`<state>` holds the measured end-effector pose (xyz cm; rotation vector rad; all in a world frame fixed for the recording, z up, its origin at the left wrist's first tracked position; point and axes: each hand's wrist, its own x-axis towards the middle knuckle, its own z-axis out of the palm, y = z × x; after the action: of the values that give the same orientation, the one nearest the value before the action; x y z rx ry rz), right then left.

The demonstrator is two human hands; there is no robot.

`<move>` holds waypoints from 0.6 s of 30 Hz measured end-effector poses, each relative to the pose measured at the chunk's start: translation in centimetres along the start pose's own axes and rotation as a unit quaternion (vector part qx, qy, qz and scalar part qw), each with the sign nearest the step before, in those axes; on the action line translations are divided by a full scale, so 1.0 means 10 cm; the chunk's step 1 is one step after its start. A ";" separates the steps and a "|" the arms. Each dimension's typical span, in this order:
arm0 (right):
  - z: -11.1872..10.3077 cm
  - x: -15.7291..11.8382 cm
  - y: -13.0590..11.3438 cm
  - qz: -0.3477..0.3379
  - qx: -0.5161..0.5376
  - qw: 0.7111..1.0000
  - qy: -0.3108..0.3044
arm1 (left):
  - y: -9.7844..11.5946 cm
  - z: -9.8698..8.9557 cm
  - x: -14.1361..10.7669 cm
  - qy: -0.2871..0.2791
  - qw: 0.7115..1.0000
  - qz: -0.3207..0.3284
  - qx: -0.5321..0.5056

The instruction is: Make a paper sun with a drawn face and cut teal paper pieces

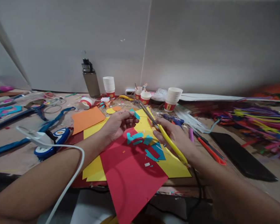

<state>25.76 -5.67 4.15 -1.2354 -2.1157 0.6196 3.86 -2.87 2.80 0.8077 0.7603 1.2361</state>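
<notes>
My left hand [119,123] pinches a small piece of blue paper [135,114] between thumb and fingers. In my right hand [174,135] is a pair of scissors with yellow handles [170,143], its blades pointing up and left, a little right of the blue piece and apart from it. Below both hands lies a red paper sheet [130,174] on top of yellow sheets [177,166]. Several blue paper scraps [137,137] are scattered over the red and yellow paper. A tiny white scrap [147,164] rests on the red sheet, whose near corner hangs past the table edge.
An orange sheet [87,119] lies left of the yellow paper. Paper cup stacks [109,85] and a dark bottle [91,81] stand at the back. A blue power strip [49,149] with a white cable is at left. A black phone-like slab [242,155] lies right.
</notes>
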 end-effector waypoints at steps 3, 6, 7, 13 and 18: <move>0.01 -0.04 0.05 0.000 -0.007 0.999 -0.036 | 0.01 0.00 -0.01 -0.012 1.000 0.009 0.008; 0.01 -0.06 0.09 -0.016 -0.020 0.998 -0.053 | 0.00 -0.01 -0.01 -0.016 1.000 0.012 0.017; 0.02 -0.06 0.09 -0.020 -0.021 0.998 -0.057 | 0.00 -0.01 -0.01 -0.015 1.000 0.012 0.017; 0.04 -0.05 0.09 -0.013 0.002 0.996 -0.089 | -0.03 0.01 -0.01 -0.022 1.000 0.011 0.020; 0.05 -0.06 0.09 0.000 0.007 0.996 -0.092 | -0.03 0.03 -0.02 -0.023 0.999 0.005 0.032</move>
<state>26.19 -5.84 3.08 -1.2111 -2.2569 0.7717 4.22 -3.18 2.70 0.8910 0.7623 1.2030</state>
